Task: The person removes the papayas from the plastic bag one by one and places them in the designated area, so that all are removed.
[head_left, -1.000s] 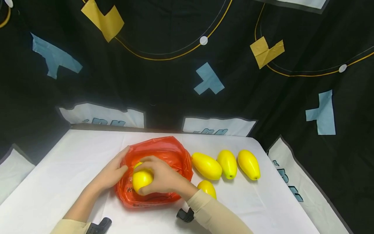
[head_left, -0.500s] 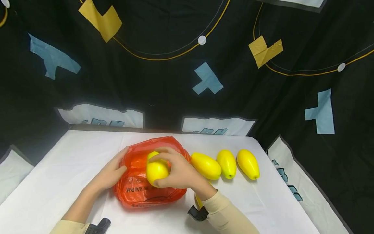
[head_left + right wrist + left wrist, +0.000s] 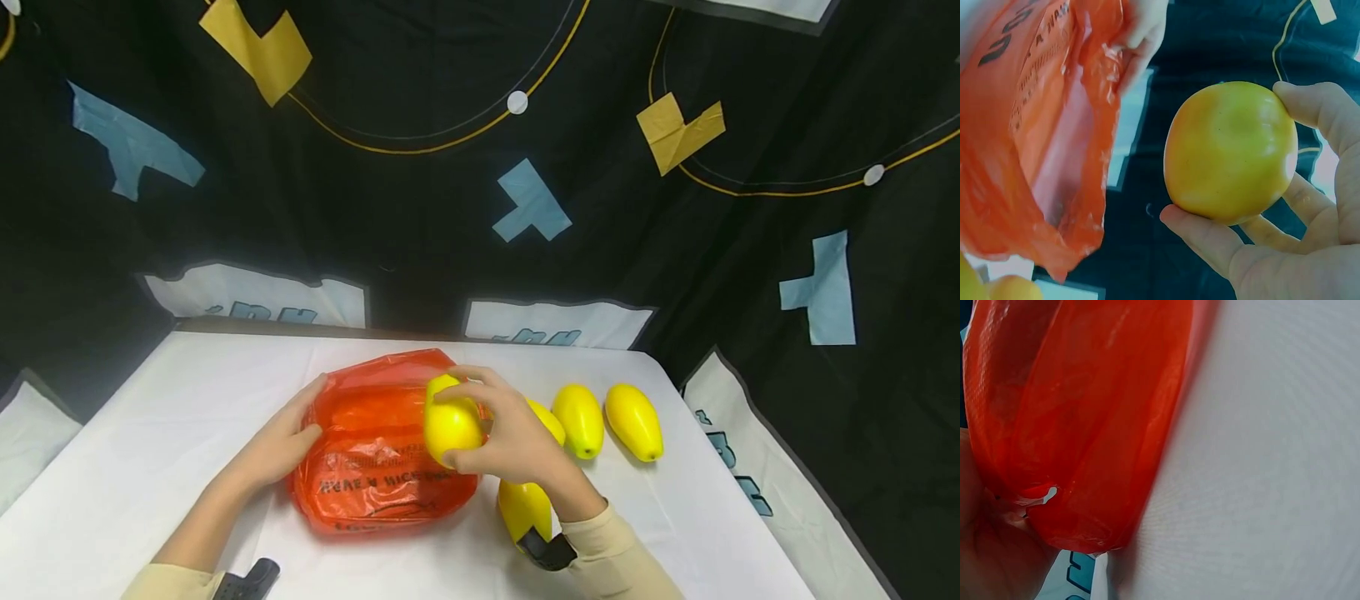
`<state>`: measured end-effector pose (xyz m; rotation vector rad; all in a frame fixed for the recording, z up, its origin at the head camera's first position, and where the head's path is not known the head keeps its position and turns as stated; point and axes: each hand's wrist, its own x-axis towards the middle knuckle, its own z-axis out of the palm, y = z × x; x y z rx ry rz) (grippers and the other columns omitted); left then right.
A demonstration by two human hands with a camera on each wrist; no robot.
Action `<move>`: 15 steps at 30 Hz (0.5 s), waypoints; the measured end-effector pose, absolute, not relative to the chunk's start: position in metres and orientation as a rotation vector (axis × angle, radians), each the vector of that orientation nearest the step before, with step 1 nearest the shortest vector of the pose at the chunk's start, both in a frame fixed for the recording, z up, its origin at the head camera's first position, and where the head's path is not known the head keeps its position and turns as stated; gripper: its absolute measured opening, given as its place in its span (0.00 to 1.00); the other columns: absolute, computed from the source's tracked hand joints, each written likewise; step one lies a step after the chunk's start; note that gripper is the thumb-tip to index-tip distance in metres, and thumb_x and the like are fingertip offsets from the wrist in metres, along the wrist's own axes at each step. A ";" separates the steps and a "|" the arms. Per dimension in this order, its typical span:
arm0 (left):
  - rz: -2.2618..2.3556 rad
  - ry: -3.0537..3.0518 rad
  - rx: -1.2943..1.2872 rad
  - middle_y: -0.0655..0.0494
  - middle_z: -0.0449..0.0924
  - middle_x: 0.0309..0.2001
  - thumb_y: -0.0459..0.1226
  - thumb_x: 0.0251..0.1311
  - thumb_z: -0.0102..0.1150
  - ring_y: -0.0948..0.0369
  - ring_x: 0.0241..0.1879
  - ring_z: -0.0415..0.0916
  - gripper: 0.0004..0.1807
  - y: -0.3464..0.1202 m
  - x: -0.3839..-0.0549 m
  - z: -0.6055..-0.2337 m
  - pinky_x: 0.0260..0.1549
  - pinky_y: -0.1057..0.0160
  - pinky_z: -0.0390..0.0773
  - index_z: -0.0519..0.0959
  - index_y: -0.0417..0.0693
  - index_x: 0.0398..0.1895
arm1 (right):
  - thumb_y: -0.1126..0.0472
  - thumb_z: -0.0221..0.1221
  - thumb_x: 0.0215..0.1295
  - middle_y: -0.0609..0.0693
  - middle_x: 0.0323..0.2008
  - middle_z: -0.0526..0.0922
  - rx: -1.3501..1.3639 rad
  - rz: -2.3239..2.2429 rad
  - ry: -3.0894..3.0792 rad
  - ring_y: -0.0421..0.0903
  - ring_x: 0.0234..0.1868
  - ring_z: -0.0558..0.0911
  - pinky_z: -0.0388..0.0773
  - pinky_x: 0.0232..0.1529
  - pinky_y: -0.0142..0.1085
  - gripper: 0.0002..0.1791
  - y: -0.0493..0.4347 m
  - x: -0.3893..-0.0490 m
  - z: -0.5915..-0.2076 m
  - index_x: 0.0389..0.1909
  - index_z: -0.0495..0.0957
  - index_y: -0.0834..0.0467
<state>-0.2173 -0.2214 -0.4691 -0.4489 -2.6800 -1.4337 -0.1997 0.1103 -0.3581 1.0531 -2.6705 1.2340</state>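
A red plastic bag (image 3: 375,450) with printed lettering lies on the white table. My left hand (image 3: 281,437) holds its left edge, thumb on the near side; in the left wrist view, that hand (image 3: 997,550) grips the thin plastic beside a small hole. At the bag's right edge, my right hand (image 3: 510,425) holds an oblong yellow fruit (image 3: 452,425) between thumb and fingers. The right wrist view shows this fruit (image 3: 1232,153) from one rounded end, apart from the bag (image 3: 1079,156), whose mouth gapes.
Two yellow fruits (image 3: 580,421) (image 3: 634,422) lie right of my right hand. Another fruit (image 3: 549,421) is partly hidden behind that hand, and one more (image 3: 523,508) sits under the wrist. A black cloth with tape pieces (image 3: 532,200) hangs behind the table (image 3: 675,533).
My right hand has moved right with the yellow fruit, from over the bag's middle to its right edge. More of the bag's printed side shows now. The left hand stays at the bag.
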 end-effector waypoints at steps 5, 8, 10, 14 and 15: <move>-1.465 -2.674 -0.452 0.37 0.43 0.76 0.25 0.64 0.46 0.38 0.73 0.41 0.40 -0.221 -0.217 -0.468 0.66 0.32 0.47 0.43 0.40 0.77 | 0.60 0.73 0.44 0.33 0.66 0.63 0.994 1.301 -2.664 0.45 0.59 0.70 0.82 0.46 0.40 0.32 0.125 -0.199 -0.358 0.54 0.79 0.38; -1.484 -2.669 -0.454 0.38 0.44 0.76 0.25 0.65 0.46 0.38 0.73 0.41 0.40 -0.221 -0.216 -0.467 0.65 0.31 0.48 0.43 0.41 0.78 | 0.61 0.73 0.44 0.34 0.66 0.63 0.971 1.330 -2.660 0.45 0.60 0.70 0.82 0.47 0.41 0.32 0.133 -0.198 -0.359 0.54 0.79 0.40; -1.488 -2.667 -0.454 0.38 0.44 0.76 0.25 0.65 0.46 0.38 0.73 0.41 0.40 -0.221 -0.216 -0.466 0.65 0.31 0.48 0.44 0.41 0.78 | 0.61 0.73 0.44 0.33 0.66 0.63 0.944 1.336 -2.667 0.44 0.61 0.69 0.82 0.48 0.43 0.32 0.138 -0.197 -0.360 0.54 0.79 0.39; -1.492 -2.672 -0.451 0.38 0.44 0.76 0.26 0.65 0.46 0.38 0.73 0.41 0.40 -0.220 -0.215 -0.465 0.65 0.31 0.48 0.43 0.42 0.78 | 0.61 0.73 0.43 0.33 0.66 0.63 0.903 1.339 -2.673 0.44 0.62 0.68 0.82 0.48 0.48 0.32 0.148 -0.196 -0.361 0.53 0.79 0.38; -1.491 -2.674 -0.450 0.38 0.44 0.76 0.26 0.65 0.46 0.38 0.73 0.41 0.40 -0.220 -0.215 -0.465 0.65 0.31 0.48 0.43 0.42 0.78 | 0.62 0.73 0.44 0.33 0.66 0.63 0.898 1.343 -2.669 0.45 0.62 0.67 0.82 0.48 0.48 0.32 0.150 -0.196 -0.361 0.53 0.79 0.38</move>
